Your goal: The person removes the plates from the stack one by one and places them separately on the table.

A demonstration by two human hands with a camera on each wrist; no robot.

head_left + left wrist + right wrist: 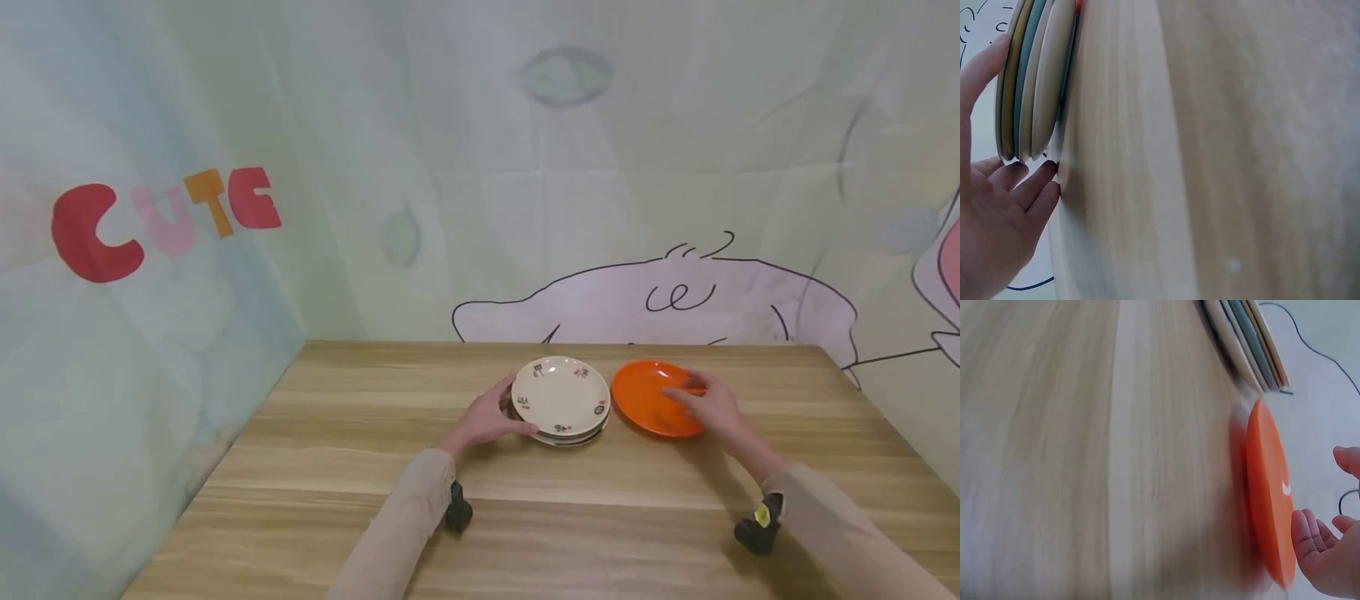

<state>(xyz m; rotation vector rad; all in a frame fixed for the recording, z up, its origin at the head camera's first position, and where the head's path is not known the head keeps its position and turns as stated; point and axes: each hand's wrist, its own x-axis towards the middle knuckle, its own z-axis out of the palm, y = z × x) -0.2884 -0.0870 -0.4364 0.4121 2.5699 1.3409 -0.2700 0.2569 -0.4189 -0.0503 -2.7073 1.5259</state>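
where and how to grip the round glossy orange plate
The round glossy orange plate is probably best pinched above and below at its right rim, from the right with the right hand: the rim flares above the wood-grain table, and the stack of round, cream-topped plates crowds its left.

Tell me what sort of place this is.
Probably a staged indoor recording spot: a creased cartoon backdrop behind a wood-grain table, and a black wrist-worn device.

Plate stack and right grip cropped in right wrist view, orange plate part-hidden
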